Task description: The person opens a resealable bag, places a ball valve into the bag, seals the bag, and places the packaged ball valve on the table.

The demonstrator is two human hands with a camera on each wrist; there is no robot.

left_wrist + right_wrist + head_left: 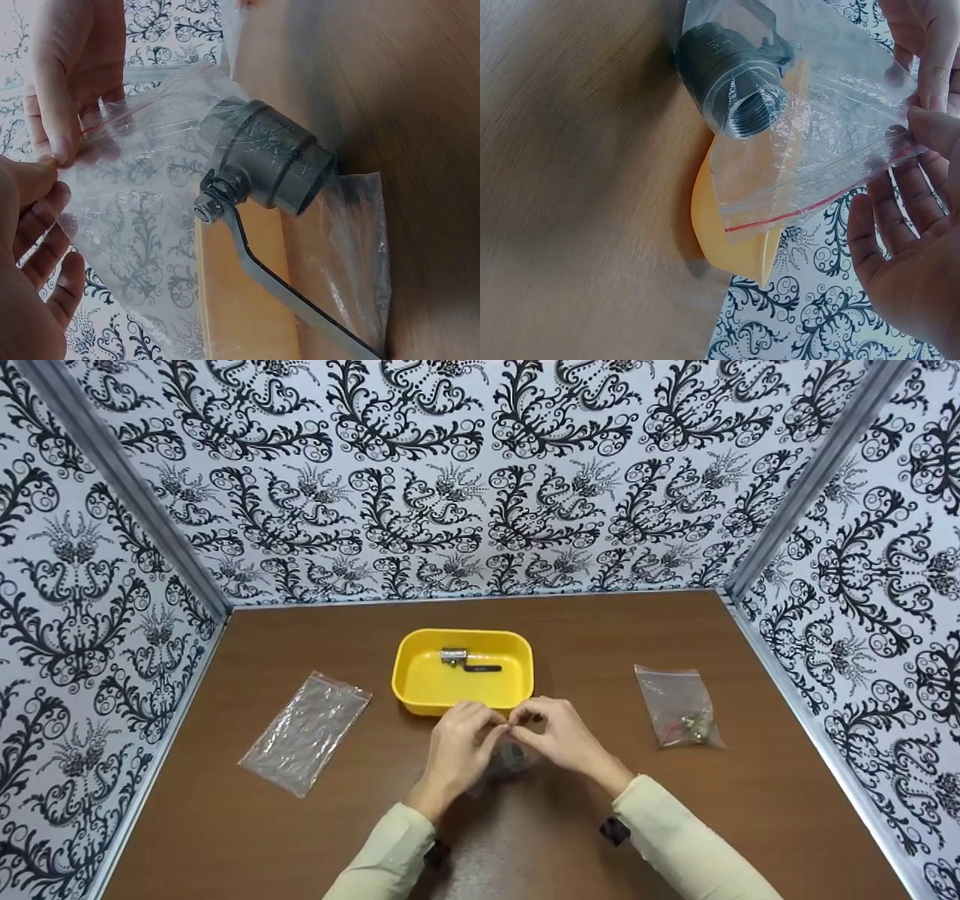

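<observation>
My left hand (457, 746) and right hand (561, 735) meet in front of the yellow tray (400, 679), fingertips together. Both pinch the top edge of a clear zip bag (832, 150) with a red line along its closure. Inside the bag hangs a grey metal ball valve (274, 154) with a long flat lever. Its threaded opening shows through the plastic in the right wrist view. In the head view, the hands partly cover the bag. Another ball valve (454, 655), with a dark lever, lies in the tray.
A flat clear bag (306, 735) lies on the brown table (300, 637) at the left. At the right is a zip bag (686, 709) holding small brass-coloured and red parts. Patterned walls (450, 510) enclose the back and sides.
</observation>
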